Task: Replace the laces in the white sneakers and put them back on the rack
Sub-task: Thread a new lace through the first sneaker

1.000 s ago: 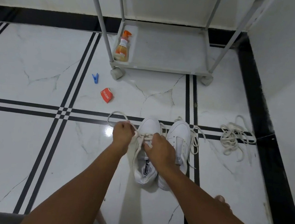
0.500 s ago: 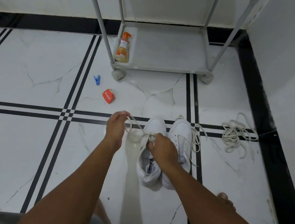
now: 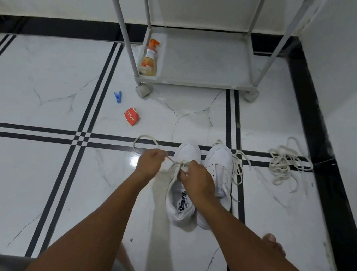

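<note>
Two white sneakers stand side by side on the tiled floor, toes pointing away from me. My left hand (image 3: 150, 164) pinches the white lace (image 3: 145, 139) of the left sneaker (image 3: 180, 202) just left of its eyelets, and the lace loops out beyond the hand. My right hand (image 3: 198, 179) grips the lace at the eyelets of the same shoe. The right sneaker (image 3: 220, 160) has its lace hanging loose over the right side. The grey rack (image 3: 199, 83) stands straight ahead against the wall.
A pile of loose laces (image 3: 285, 164) lies to the right near the black border. An orange spray bottle (image 3: 150, 58) stands on the rack's bottom shelf. A blue clothes peg (image 3: 117, 96) and a red packet (image 3: 131, 116) lie on the floor. My bare foot (image 3: 273, 243) shows bottom right.
My left hand, which had pulled the lace out and up to the left, has come back toward the shoe. The lace loop again lies beyond it.
</note>
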The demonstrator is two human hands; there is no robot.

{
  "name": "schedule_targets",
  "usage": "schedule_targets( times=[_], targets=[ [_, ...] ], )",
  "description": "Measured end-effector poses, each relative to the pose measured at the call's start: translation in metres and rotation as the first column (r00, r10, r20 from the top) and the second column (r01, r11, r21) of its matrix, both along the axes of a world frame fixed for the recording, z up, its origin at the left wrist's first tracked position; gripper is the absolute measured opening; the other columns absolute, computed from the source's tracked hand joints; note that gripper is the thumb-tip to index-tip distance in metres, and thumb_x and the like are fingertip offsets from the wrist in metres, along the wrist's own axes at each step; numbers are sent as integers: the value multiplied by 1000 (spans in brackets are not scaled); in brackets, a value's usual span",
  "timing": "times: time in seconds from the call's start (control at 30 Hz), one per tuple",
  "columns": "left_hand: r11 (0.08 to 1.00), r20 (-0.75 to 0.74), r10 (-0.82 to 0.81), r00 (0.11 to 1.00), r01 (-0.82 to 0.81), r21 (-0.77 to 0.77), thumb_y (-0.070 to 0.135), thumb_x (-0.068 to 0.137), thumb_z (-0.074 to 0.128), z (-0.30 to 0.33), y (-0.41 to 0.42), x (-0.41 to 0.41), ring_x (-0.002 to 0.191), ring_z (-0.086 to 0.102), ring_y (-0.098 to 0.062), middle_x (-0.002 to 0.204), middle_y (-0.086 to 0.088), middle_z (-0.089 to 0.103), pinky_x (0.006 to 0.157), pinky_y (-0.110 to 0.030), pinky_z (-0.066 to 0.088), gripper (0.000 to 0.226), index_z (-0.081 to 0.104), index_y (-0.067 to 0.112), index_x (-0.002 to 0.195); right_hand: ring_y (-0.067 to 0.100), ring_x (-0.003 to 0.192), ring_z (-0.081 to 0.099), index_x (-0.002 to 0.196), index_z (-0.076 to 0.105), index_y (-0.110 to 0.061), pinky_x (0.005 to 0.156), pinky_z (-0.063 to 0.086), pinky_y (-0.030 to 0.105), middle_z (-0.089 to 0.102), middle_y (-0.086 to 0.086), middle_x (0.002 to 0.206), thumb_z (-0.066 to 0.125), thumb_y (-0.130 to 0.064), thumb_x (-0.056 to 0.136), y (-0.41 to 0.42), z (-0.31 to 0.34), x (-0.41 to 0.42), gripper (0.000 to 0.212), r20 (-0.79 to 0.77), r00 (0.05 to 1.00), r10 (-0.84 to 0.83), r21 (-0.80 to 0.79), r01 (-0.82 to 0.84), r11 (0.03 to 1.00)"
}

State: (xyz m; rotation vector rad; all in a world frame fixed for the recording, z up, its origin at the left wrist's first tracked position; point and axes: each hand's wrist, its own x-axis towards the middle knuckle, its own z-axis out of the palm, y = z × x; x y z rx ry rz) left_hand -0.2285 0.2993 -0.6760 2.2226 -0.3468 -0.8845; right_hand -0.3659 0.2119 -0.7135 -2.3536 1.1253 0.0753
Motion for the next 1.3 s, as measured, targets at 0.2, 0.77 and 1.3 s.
schedule_targets(
  times=[0.2, 0.77, 1.3],
  targets=[
    [368, -792, 346, 503, -849, -378, 13, 93, 48, 34, -10, 24, 63, 51, -18, 67, -4, 54, 81, -32, 51, 21, 51, 11, 72, 24, 91, 63, 111, 56, -14, 66, 40, 30, 61, 5, 99, 57, -44, 98, 1, 1, 2, 32, -16, 1000, 8, -8, -8, 1000],
    [985, 92, -39, 995, 23, 171, 7, 100, 42, -52, 22, -19, 112, 59, -25, 122, -7, 63, 90, -25, 42, 33, 61, 7, 127, 24, 88, 62, 108, 56, -13, 66, 41, 30, 61, 6, 97, 55, -42, 98, 0, 0, 5, 30, -40, 999, 4, 0, -4, 1000],
    [847, 339, -396, 853, 196, 495, 24, 91, 52, -58, 42, -12, 85, 67, -24, 89, 1, 72, 74, -29, 50, 20, 72, 21, 91, 25, 87, 62, 107, 55, -14, 65, 39, 31, 61, 6, 97, 56, -41, 98, 0, 4, 4, 29, -19, 1000, -1, 16, 1, 1000]
  ],
)
